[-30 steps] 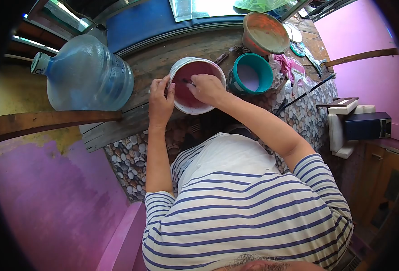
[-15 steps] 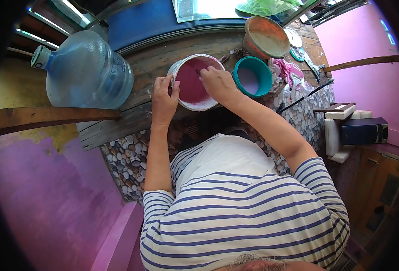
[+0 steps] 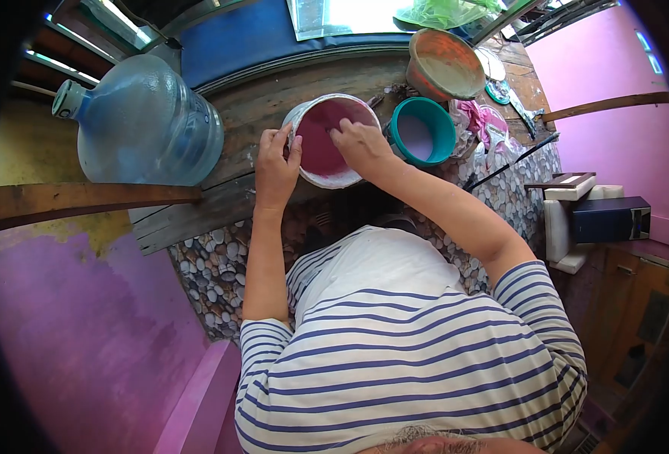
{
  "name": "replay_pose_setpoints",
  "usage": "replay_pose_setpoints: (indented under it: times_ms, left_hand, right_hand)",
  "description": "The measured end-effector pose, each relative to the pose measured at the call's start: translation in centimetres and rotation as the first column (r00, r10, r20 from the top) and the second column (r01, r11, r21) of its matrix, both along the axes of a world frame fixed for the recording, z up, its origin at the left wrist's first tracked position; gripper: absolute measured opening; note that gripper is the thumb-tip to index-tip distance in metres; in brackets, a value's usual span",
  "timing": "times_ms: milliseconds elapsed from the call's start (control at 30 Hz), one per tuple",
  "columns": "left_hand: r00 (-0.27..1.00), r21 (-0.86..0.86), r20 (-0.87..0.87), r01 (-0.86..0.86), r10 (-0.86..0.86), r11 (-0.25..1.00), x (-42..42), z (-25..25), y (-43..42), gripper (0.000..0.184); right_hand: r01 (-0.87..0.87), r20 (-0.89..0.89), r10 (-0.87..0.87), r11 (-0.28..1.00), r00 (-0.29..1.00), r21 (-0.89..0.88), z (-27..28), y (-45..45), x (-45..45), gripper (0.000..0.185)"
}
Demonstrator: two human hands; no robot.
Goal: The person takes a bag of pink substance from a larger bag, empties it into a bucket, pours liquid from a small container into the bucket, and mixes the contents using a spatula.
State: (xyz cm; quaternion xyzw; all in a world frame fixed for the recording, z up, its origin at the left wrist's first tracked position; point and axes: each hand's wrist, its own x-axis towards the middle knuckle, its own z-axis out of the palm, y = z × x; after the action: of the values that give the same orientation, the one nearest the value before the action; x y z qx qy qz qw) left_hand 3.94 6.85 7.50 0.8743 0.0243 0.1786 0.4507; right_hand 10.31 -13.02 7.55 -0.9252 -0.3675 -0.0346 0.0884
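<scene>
A white bucket with deep pink liquid inside stands on the wooden boards. My left hand grips the bucket's left rim, thumb and fingers on either side of the wall. Over the opening, my right hand is closed round a small dark object whose lower part is hidden in the bucket; I cannot make out what it is. Just right of the bucket is a teal pail holding pale lilac liquid.
An orange-stained basin sits behind the teal pail, with pink and clear plastic bags at its right. A large water bottle lies at the left. A wooden bar crosses below it. A dark box is at the right.
My right hand has shifted within the bucket's opening, first right and up, then slightly down. My left hand has stayed on the rim. The whole view has tilted slightly.
</scene>
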Motion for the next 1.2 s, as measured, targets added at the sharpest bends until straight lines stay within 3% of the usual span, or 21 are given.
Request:
replay_pose_setpoints:
  times_ms: [167,267,367,433,567,667,833,967,1100,1200]
  left_hand:
    - [1.0,0.003,-0.011,-0.004,0.004,1.0,0.1,0.1,0.1,0.03]
    - [1.0,0.024,0.016,0.002,-0.003,1.0,0.2,-0.1,0.1,0.03]
    - [1.0,0.023,0.023,-0.002,0.002,1.0,0.4,-0.3,0.2,0.03]
    - [1.0,0.015,0.007,-0.013,0.013,1.0,0.4,-0.1,0.3,0.03]
    - [1.0,0.012,0.003,-0.024,0.024,1.0,0.3,-0.1,0.3,0.03]
    - [1.0,0.03,-0.002,-0.007,0.007,1.0,0.3,0.0,0.2,0.03]
    - [1.0,0.03,0.013,-0.025,0.025,0.999,0.4,-0.5,0.4,0.029]
    - [1.0,0.019,-0.005,-0.025,0.025,1.0,0.2,0.1,0.0,0.03]
    - [1.0,0.02,0.025,-0.018,0.017,1.0,0.2,0.0,-0.1,0.031]
    - [1.0,0.009,-0.008,-0.013,0.013,1.0,0.2,0.3,-0.3,0.03]
  right_hand:
    - [-0.036,-0.064,0.034,0.999,0.997,-0.039,0.7,-0.3,0.2,0.008]
    - [0.027,0.027,-0.029,0.997,0.999,0.076,0.2,1.0,1.1,0.008]
    - [-0.054,-0.009,0.055,0.997,0.998,0.058,-0.1,0.8,-0.1,0.009]
    - [-0.191,-0.055,0.189,0.98,0.98,-0.048,0.4,-0.3,-1.4,0.01]
    - [-0.096,-0.042,0.094,0.994,0.995,-0.049,0.9,-0.1,0.2,0.011]
    - [-0.057,0.043,0.055,0.997,0.998,0.046,0.4,0.7,0.9,0.012]
    - [-0.247,-0.078,0.24,0.965,0.968,-0.087,0.8,-0.6,-1.0,0.013]
    - [-0.054,0.011,0.054,0.998,0.998,-0.014,0.8,-0.4,1.6,0.013]
    - [-0.006,0.004,0.006,1.0,1.0,0.023,0.2,-0.9,1.6,0.011]
    - [-0.04,-0.099,0.031,0.995,0.995,-0.094,0.6,-1.5,0.2,0.01]
